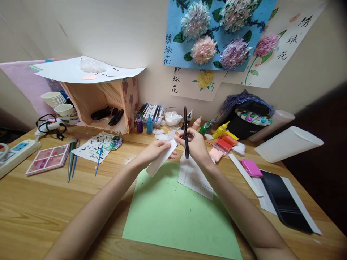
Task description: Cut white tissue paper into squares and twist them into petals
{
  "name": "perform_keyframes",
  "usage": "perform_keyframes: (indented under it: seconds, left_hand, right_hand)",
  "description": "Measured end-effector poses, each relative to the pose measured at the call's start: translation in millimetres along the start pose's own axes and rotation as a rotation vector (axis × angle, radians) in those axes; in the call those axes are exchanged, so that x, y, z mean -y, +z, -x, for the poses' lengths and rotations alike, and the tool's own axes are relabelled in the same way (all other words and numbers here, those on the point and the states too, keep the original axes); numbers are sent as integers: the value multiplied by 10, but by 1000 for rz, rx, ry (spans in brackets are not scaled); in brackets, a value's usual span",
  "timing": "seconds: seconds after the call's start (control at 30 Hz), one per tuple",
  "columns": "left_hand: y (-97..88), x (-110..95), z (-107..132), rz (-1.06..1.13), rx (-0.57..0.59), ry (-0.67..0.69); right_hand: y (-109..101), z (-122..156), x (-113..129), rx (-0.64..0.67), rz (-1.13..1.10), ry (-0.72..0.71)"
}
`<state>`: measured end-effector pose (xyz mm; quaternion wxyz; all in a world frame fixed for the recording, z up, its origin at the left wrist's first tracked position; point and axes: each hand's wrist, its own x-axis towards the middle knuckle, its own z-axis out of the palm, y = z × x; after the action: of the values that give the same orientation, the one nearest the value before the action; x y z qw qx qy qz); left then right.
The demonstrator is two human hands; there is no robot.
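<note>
My left hand (155,150) pinched a strip of white paper (159,163), fingers pressed shut on its upper end. It held the strip just above the far edge of the green sheet (176,213), at the middle of the worktop (40,202). My right hand (195,145) had its fingers curled closed through the handles of the scissors (185,119). The blades pointed up, shut as far as I could tell, and the strip's tip touched them. The risk, I judged, was how near my left fingertips sat to the blades: limp paper slipping could mean a nick or a crooked cut. Both forearms reached in from the near edge with wrists raised, and the hands met beside a folded white sheet (193,177).
</note>
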<state>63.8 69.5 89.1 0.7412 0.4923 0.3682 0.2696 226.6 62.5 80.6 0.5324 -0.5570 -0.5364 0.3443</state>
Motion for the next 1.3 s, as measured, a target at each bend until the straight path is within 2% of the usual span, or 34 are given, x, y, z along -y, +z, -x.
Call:
perform_keyframes:
  seconds: [0.17, 0.3, 0.5, 0.73, 0.83, 0.97, 1.03, 1.1, 1.2, 1.3]
  left_hand:
    - [-11, 10, -13, -54, -15, 13]
    - [-38, 29, -40, -155, -28, 48]
    - [-108, 23, -52, -427, -154, 74]
    - [-209, -165, 43, -659, -275, 159]
    - [-334, -254, 99, -719, -329, 217]
    - [-485, -381, 195, -756, -424, 283]
    - [-533, -435, 241, -761, -472, 298]
    - [-562, -470, 275, -762, -501, 307]
    - [-567, -486, 303, -778, -481, 311]
    - [-520, -479, 314, -783, -410, 287]
  right_hand:
    - [-20, -11, 4, 28, 27, -11]
    - [-26, -11, 16, -10, 56, -22]
    - [-30, -5, 28, -30, 31, -21]
    - [-32, -36, 5, -46, -37, 37]
    - [0, -30, 2, 91, -187, 154]
    - [29, 91, 48, 470, -283, 318]
    - [24, 190, 93, 667, -204, 277]
    - [14, 288, 138, 806, -57, 189]
    - [19, 392, 177, 834, 93, 81]
    - [53, 428, 173, 827, 139, 68]
